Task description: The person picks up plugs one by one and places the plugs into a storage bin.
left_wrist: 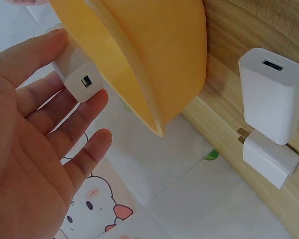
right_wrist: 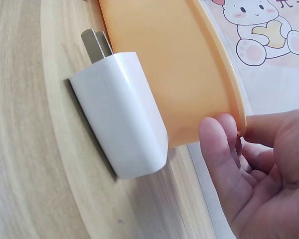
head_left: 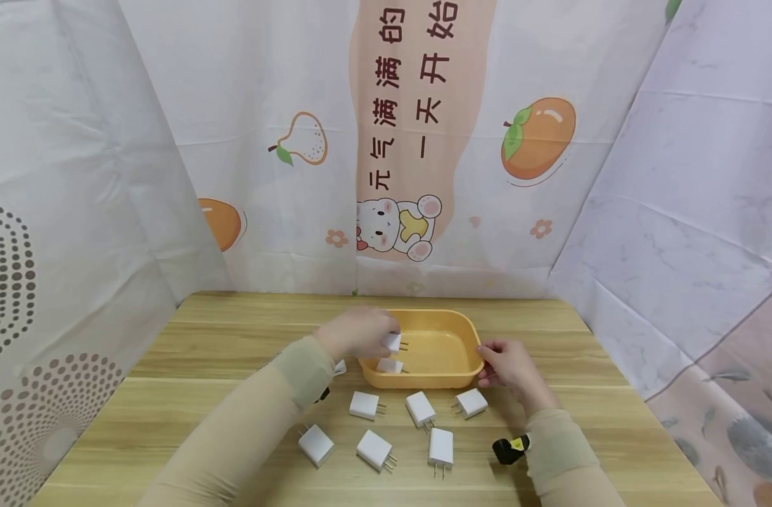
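Observation:
My left hand [head_left: 362, 331] pinches a white charger plug [head_left: 392, 342] between thumb and fingers over the left part of a yellow-orange plastic basin [head_left: 445, 319]. In the left wrist view the held charger plug [left_wrist: 74, 69] shows its USB port, close to the basin's rim. Another white charger plug [head_left: 388, 365] lies inside the basin at its left front. At the basin's right end, my right hand [head_left: 512, 367] grips the rim with thumb and fingers, clearest in the right wrist view. A charger plug [right_wrist: 119, 114] stands near that hand, prongs pointing away.
Several more white charger plugs, such as one at the left [head_left: 316, 445] and one at the front [head_left: 440, 448], lie scattered on the wooden table [head_left: 233, 338] before the basin. One charger plug [head_left: 340, 367] is partly hidden by the left arm. Printed curtains [head_left: 284, 211] surround the table.

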{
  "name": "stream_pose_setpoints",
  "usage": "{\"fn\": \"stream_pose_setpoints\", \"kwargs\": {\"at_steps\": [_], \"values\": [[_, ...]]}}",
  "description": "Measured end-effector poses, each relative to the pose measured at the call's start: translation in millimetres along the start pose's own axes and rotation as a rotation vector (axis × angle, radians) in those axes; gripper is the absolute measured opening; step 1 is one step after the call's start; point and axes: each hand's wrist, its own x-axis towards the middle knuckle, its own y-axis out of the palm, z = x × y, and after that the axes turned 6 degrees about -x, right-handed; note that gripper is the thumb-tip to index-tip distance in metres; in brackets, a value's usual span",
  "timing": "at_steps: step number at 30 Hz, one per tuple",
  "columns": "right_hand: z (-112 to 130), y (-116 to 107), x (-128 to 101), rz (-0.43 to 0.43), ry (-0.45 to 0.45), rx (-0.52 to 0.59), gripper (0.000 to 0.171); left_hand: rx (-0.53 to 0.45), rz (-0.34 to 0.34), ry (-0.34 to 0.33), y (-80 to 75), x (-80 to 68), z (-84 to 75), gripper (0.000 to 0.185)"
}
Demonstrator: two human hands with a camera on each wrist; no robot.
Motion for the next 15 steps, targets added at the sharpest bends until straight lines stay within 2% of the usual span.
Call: {"fn": "stream_pose_setpoints", "kwargs": {"at_steps": [15], "values": [[0.8,1.0,-0.3,-0.007,-0.001,0.001,0.031,-0.033,0.02,-0.007,5.7,-1.1,-7.6,0.031]]}}
